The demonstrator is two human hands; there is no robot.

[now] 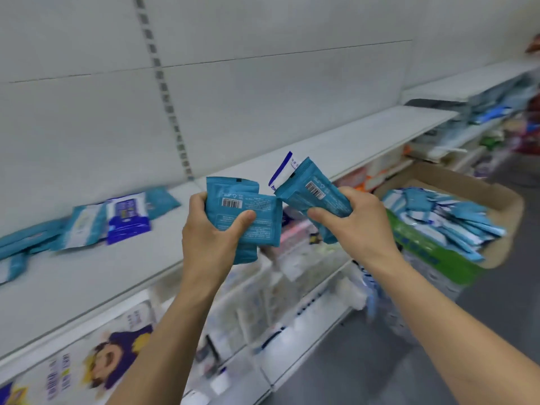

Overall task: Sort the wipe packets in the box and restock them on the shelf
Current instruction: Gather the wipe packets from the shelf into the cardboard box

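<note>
My left hand [210,229] grips a small stack of teal wipe packets [248,206], barcode side up, above the front edge of the white shelf [117,267]. My right hand [359,223] holds more teal packets [315,191], with a white and blue packet [282,171] sticking out behind them. The two bundles nearly touch. At the right an open cardboard box [455,176] holds several more teal and white packets [444,217]. Teal packets and a dark blue packet [128,217] lie on the shelf at the left.
The white back panel rises behind the shelf. Lower shelves [263,302] beneath hold blurred white and pink packages. Further shelves [467,83] with goods run off to the right. Grey floor [380,361] lies below the box.
</note>
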